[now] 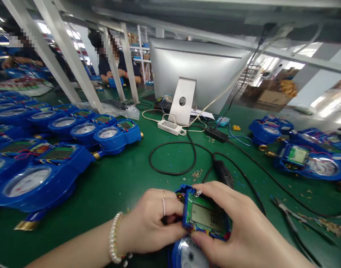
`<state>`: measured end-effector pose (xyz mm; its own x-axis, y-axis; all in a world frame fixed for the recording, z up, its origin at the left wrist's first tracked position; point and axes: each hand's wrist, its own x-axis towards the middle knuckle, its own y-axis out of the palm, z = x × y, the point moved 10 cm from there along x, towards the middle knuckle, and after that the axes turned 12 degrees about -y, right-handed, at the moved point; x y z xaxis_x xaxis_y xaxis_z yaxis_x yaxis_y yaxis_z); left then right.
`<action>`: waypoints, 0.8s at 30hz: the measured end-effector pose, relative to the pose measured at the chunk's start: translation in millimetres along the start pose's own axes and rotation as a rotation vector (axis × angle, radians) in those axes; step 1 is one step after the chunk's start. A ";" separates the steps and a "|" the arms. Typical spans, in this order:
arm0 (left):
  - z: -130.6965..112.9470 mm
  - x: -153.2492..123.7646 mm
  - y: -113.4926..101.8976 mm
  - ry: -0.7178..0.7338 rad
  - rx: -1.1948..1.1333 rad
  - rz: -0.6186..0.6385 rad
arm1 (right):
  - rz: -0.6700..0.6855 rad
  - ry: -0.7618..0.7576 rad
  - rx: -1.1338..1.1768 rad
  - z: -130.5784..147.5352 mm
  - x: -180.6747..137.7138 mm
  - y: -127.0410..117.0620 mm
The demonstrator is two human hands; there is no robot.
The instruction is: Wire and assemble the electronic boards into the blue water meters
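A blue meter (190, 255) is sitting at the bottom centre of the frame, its display board (206, 217) lying between both hands. The right hand (237, 219) is gripping the display board, thumb and fingers on opposite edges. The left hand (150, 219) is curling at the board's left edge; its grip is partly hidden and cannot be told. Pliers (289, 219) are lying lower right; a monitor (198, 67) is standing upper centre.

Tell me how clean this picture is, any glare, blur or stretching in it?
Head view: bright glare washes out patches of the floor at far right; head view: the blue meters look stretched toward the left edge; head view: the distant cardboard boxes look soft, while the display unit in the right hand shows legible digits.
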<state>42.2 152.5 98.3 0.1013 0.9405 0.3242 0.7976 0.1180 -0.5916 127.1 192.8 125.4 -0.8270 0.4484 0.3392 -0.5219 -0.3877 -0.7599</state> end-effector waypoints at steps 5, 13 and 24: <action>22.3 -1.5 2.6 -0.287 -0.159 0.253 | -0.021 -0.028 -0.116 2.7 -1.6 -2.2; 27.1 3.8 18.7 -0.484 -0.354 0.371 | 0.026 -0.232 -0.332 18.2 -9.7 -7.2; 15.5 7.5 10.0 -0.274 -0.196 0.140 | 0.050 -0.196 -0.183 10.0 -14.4 -11.9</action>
<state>41.7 165.7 83.4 0.0762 0.9968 0.0247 0.8888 -0.0567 -0.4547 143.2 182.9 135.0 -0.8847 0.2607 0.3865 -0.4478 -0.2451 -0.8599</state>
